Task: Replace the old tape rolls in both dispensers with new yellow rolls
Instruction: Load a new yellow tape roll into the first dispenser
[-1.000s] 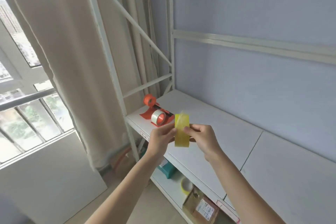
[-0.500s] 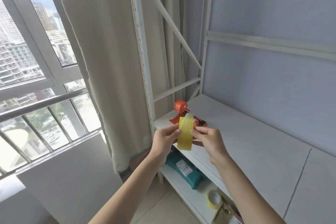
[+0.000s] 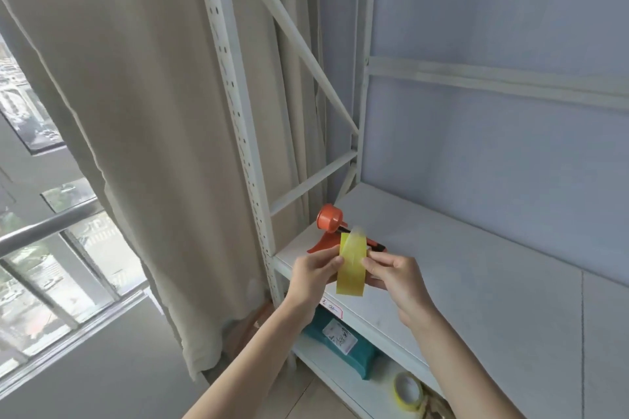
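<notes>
From the head camera I am looking down at two bare hands held up in front of a white shelf (image 3: 459,282). The left hand (image 3: 311,277) is pinching the left edge of a yellow tape strip (image 3: 352,267), with its thumb tip pressing on the front of the strip. The right hand (image 3: 396,277) is pinching the right edge of the same strip, with its fingers curling in toward it. The strip is hanging straight down between the two hands, close to the middle of the picture, and its top end is looking blurry, so I cannot tell how it ends. Just behind the strip, at about 12 o'clock from the hands, an orange tape dispenser (image 3: 328,224) is sitting on the shelf near the corner, and the strip and hands are hiding much of it. I cannot tell if a roll is sitting in it. Down at about 5 o'clock from the hands, a yellow tape roll (image 3: 408,391) is lying on the lower shelf. Beside it, at about 6 o'clock from the hands, a teal package (image 3: 343,347) with a white label is lying on that same lower shelf. A cream curtain (image 3: 143,112) is hanging at 9 o'clock, and a window (image 3: 41,248) is showing past it at the far left.
</notes>
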